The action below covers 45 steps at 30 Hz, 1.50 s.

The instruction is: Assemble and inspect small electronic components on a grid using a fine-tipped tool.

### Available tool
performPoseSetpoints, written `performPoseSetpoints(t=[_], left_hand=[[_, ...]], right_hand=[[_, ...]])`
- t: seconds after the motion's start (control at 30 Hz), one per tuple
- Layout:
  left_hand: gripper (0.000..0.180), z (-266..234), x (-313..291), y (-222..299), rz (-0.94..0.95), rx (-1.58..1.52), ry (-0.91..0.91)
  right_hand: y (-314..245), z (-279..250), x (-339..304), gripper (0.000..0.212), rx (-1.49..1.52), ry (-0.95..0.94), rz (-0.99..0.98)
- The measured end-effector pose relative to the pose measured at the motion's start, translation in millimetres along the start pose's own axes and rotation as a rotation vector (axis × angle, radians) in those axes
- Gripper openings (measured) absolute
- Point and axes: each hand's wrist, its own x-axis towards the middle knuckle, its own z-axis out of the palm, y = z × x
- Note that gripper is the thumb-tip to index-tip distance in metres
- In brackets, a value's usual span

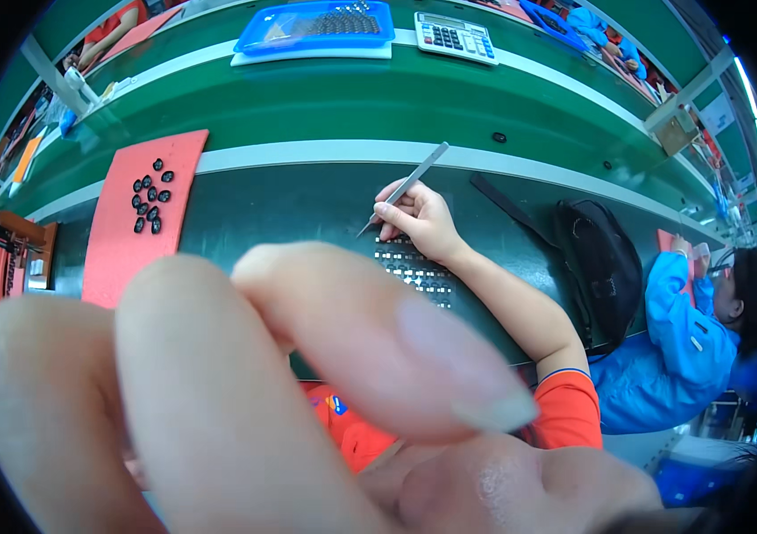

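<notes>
My right hand (pixel 420 219) pinches a pair of metal tweezers (pixel 419 173) over the dark green bench. The tips of the tweezers point down to the left. Just below that hand lie rows of small parts with white squares (pixel 414 274), partly hidden by my left hand. Very close up and blurred, my left hand (pixel 245 356) fills the lower left. Its thumb is stretched out apart from the bent fingers, whose tips are out of sight; nothing shows in it. Several small black oval parts (pixel 152 194) lie on a pink mat (pixel 120 258) at the left.
A black bag (pixel 599 267) with a strap rests on the bench at right. A blue tray (pixel 258 36) of small parts and a calculator (pixel 455 39) stand on the shelf behind. A person in a blue jacket (pixel 672 356) sits to the right; other people work across the bench.
</notes>
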Motion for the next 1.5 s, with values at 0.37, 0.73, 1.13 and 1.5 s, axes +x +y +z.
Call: performPoseSetpoints(t=[0.37,0.73,1.13,1.5], left_hand=[[0.018,-3,21,-22,0.064,-0.421,-0.277],[0.019,-28,35,-8,-0.270,-0.191,-0.843],[0.021,-34,43,-14,-0.408,0.119,-0.977],[0.025,-42,47,-23,-0.409,0.270,-0.871]], right_hand=[[3,-5,-3,0.017,-0.005,0.007,-0.015],[6,-4,-2,0.016,-0.022,-0.014,-0.031],[4,-3,-3,0.016,-0.026,-0.014,-0.019],[6,-5,-2,0.017,-0.017,-0.019,-0.018]])
